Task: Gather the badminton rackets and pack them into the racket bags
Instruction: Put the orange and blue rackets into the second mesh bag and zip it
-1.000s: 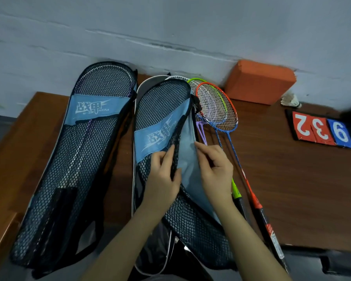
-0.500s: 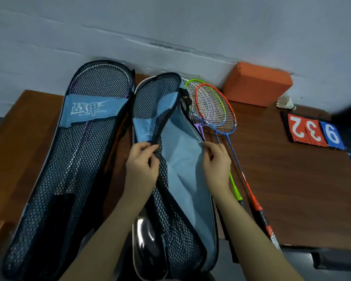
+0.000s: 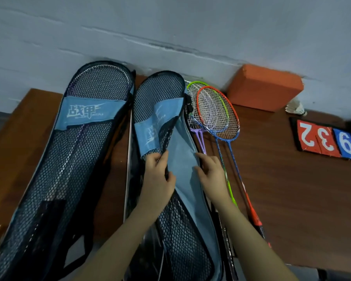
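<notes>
Two black-mesh racket bags with blue bands lie on the brown table [image 3: 292,189]. The left bag [image 3: 69,159] is closed, with a racket showing through its mesh. The middle bag [image 3: 182,159] is spread open, its pale blue lining exposed. My left hand [image 3: 157,175] pinches the mesh flap at the opening's left edge. My right hand [image 3: 211,173] holds the opening's right edge. Loose rackets lie just right of this bag: an orange-and-blue one [image 3: 219,114], a green one [image 3: 195,85] and a purple one [image 3: 200,136], heads toward the wall.
An orange block [image 3: 265,88] stands against the grey wall at the back right. A white shuttlecock [image 3: 296,108] lies beside it. A score flip board [image 3: 328,140] showing 2, 3, 9 rests at the far right. The table's front edge runs near my forearms.
Both hands pulled the middle bag's opening apart, from nearly closed to wide, exposing the blue lining. The flap then settled back slightly to the right. The rackets have not moved.
</notes>
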A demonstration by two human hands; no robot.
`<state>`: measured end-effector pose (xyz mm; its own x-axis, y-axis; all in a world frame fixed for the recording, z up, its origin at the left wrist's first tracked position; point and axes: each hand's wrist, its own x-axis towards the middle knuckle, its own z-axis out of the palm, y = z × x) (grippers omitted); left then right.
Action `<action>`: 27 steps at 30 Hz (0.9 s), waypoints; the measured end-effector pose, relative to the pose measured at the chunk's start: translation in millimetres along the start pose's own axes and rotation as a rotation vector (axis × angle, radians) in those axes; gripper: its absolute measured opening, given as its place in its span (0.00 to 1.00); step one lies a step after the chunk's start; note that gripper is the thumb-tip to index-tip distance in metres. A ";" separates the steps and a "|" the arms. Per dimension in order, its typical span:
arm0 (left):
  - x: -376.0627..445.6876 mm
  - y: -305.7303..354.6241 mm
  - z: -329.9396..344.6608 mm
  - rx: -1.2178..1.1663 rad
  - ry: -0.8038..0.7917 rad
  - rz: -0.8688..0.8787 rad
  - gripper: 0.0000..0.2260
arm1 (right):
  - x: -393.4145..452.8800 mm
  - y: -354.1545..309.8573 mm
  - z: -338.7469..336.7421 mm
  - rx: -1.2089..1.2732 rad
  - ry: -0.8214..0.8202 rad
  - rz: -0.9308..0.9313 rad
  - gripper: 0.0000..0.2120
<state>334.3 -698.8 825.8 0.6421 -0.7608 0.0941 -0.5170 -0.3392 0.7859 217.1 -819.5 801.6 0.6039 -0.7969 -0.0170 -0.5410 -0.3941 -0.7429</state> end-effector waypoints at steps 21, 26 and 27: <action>5.0 19.2 55.8 -0.058 0.158 -0.123 0.24 | -17.0 110.2 -60.1 0.011 0.144 0.353 0.10; 3.3 21.5 55.8 -0.046 0.170 -0.154 0.24 | -9.2 98.4 -48.4 0.114 0.171 0.308 0.10; 3.0 21.7 55.0 -0.045 0.170 -0.156 0.24 | -6.4 97.5 -45.6 0.111 0.179 0.309 0.10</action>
<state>293.8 -738.8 809.5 0.8003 -0.5957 0.0683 -0.3812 -0.4175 0.8249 133.8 -873.6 759.8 0.3048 -0.9417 -0.1421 -0.6095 -0.0782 -0.7889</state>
